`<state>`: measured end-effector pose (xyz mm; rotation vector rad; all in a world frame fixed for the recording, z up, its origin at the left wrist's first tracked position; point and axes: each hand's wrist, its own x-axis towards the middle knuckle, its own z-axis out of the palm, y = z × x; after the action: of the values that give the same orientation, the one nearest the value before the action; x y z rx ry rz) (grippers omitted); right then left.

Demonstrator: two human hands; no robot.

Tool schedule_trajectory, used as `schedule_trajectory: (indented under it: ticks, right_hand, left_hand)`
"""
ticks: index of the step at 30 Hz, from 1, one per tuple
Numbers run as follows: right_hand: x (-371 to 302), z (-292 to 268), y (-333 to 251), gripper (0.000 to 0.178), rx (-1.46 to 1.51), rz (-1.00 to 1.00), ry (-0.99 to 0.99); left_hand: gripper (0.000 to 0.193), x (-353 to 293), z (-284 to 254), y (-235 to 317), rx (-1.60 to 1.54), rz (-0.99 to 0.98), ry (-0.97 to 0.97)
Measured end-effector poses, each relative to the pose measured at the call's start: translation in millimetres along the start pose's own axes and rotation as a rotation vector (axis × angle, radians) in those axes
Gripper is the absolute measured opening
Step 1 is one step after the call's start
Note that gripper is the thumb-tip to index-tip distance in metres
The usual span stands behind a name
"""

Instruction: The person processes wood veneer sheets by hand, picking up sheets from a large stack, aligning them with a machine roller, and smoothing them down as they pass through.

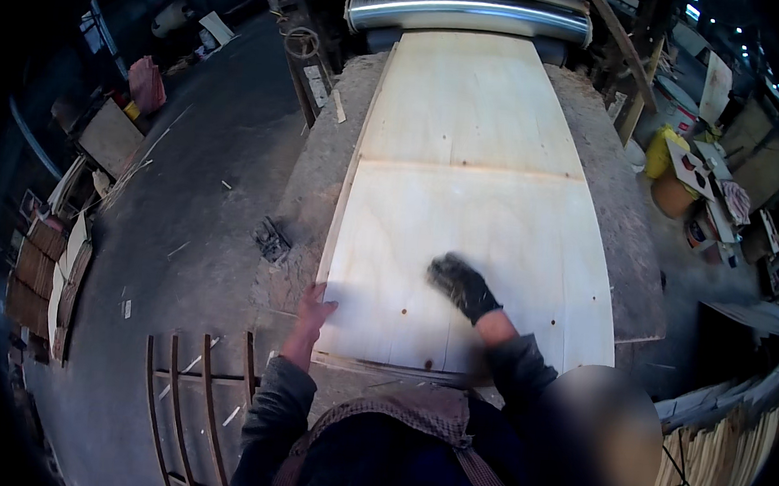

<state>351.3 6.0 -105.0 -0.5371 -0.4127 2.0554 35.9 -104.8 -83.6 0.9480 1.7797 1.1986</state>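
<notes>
A stack of pale wood veneer sheets (463, 221) lies lengthwise in front of me, its far end under a shiny metal roller (468, 18). My left hand (315, 312), bare, is at the near left edge of the stack. Its thumb points in over the top sheet, apart from the fingers, which lie along the side. Over the near middle of the sheet is my right hand (464, 287) in a dark glove, palm down with nothing visible in it. Its fingertips are smeared by motion but look laid out flat.
The stack rests on a worn, dusty table (307, 192). A dark metal piece (270, 239) lies at the table's left edge. Left of me stands a slatted metal rack (202, 410). A blurred round shape (610, 444) and stacked veneer (717, 474) are at near right.
</notes>
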Motion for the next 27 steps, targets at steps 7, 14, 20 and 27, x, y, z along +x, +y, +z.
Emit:
schedule_trajectory:
  ticks: [7, 14, 20, 27]
  right_hand:
    - [-140.9, 43.9, 32.2, 0.038, -0.349, 0.261, -0.177]
    - [-181.2, -12.1, 66.1, 0.025, 0.036, 0.422, 0.053]
    - [-201.2, 10.9, 35.0, 0.017, 0.186, 0.285, 0.143]
    - [-141.9, 31.4, 8.6, 0.031, -0.118, 0.071, 0.29]
  left_hand:
    - [0.041, -5.1, -12.3, 43.4, -0.459, -0.031, -0.241]
    - [0.037, -15.7, -6.3, 107.2, -0.463, 0.128, -0.259]
    - [0.048, -18.9, -16.7, 136.2, -0.511, 0.101, -0.282]
    - [0.06, 9.2, -14.5, 36.0, 0.109, 0.219, -0.14]
